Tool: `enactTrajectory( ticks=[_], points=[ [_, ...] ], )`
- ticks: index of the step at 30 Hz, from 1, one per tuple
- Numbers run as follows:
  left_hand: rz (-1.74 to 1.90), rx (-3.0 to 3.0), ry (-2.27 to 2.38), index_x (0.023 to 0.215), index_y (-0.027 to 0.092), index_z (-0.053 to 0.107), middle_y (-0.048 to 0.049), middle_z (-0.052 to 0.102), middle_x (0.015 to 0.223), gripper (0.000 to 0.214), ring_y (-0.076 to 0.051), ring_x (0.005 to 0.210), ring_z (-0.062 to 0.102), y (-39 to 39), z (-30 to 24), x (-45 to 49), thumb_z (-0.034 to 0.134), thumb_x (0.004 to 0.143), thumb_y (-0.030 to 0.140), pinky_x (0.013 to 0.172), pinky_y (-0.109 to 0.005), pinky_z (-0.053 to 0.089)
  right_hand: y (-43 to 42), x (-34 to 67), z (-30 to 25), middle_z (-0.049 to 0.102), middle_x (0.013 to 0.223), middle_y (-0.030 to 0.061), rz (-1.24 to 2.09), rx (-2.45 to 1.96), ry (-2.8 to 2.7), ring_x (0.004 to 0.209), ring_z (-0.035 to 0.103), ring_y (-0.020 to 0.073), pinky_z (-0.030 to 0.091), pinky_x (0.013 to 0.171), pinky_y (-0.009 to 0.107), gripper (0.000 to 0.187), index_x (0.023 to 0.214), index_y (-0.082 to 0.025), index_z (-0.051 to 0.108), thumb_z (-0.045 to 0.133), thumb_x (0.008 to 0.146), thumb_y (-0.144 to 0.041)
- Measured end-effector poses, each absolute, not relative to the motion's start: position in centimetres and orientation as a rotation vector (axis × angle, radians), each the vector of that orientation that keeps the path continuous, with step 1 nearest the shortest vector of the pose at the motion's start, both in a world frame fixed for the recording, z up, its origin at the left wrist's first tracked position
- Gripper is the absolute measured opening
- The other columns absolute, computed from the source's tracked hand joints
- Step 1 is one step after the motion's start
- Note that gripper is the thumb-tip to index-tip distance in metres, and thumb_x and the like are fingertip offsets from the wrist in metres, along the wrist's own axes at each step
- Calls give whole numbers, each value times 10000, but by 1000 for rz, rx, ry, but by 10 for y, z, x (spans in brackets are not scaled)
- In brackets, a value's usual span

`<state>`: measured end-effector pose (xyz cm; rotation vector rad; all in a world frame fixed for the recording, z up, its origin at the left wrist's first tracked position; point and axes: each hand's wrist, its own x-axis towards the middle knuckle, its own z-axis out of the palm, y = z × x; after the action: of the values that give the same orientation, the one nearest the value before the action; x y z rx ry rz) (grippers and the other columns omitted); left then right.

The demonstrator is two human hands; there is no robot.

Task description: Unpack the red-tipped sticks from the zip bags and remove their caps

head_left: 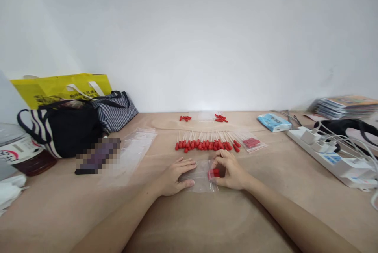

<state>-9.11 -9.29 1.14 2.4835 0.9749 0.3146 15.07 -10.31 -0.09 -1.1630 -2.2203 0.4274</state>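
A clear zip bag [201, 174] lies flat on the table between my hands, its zip edge facing right. My left hand [178, 176] rests on the bag's left part with its fingers stretched out. At the zip edge my right hand [230, 171] is curled, thumb and fingers around several small red pieces [214, 173]. Those pieces are at the bag's mouth; how far inside they reach I cannot tell. Just beyond the hands lies a row of pale sticks with red tips [203, 144]. To its right is a zip bag with red pieces [251, 142] inside.
Clear bags [134, 150] lie at left, near a pixelated dark object [99, 156]. Small red piles [221, 118] lie by the wall. Bags [73, 127] and a bottle [23, 150] stand left. A blue pack [274, 122] and a power strip [327, 158] lie right.
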Motion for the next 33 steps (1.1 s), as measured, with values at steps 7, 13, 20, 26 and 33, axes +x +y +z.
enactTrajectory(
  ticks=[7, 13, 20, 26, 33],
  points=[
    [282, 2496, 1006, 1236, 201, 450, -76, 429, 1317, 500, -224, 1241, 349, -93, 12, -92, 497, 798, 438, 1063, -461, 177, -107, 156, 5, 546, 767, -13, 756, -982, -2321, 630, 484, 99, 387, 574, 205, 211, 850, -179, 536, 600, 649, -173],
    [298, 2499, 999, 1233, 202, 451, -73, 433, 1314, 490, -214, 1242, 347, -93, 11, -93, 494, 803, 433, 1064, -454, 181, -107, 159, 7, 555, 663, -28, 667, -997, -2339, 563, 465, 85, 366, 543, 192, 116, 773, -171, 565, 559, 660, -143],
    [331, 2471, 1011, 1241, 229, 443, -60, 431, 1318, 491, -213, 1245, 343, -92, 10, -95, 496, 801, 439, 1065, -441, 194, -100, 170, 3, 593, 770, 15, 417, -1017, -2389, 704, 526, 133, 395, 663, 252, 143, 825, -182, 581, 554, 685, -170],
    [321, 2477, 1080, 1266, 244, 409, -49, 412, 1333, 517, -212, 1247, 337, -90, 11, -103, 486, 801, 457, 1050, -425, 239, -97, 170, 1, 541, 699, -6, 518, -1068, -2269, 617, 488, 100, 398, 576, 216, 69, 717, -178, 557, 553, 663, -135],
    [327, 2478, 1073, 1244, 245, 440, -46, 433, 1317, 492, -216, 1242, 345, -89, 11, -104, 482, 802, 459, 1033, -419, 273, -86, 183, -4, 573, 719, 12, 876, -1054, -1981, 633, 525, 105, 424, 568, 224, 78, 700, -169, 608, 620, 664, -237]
  ],
)
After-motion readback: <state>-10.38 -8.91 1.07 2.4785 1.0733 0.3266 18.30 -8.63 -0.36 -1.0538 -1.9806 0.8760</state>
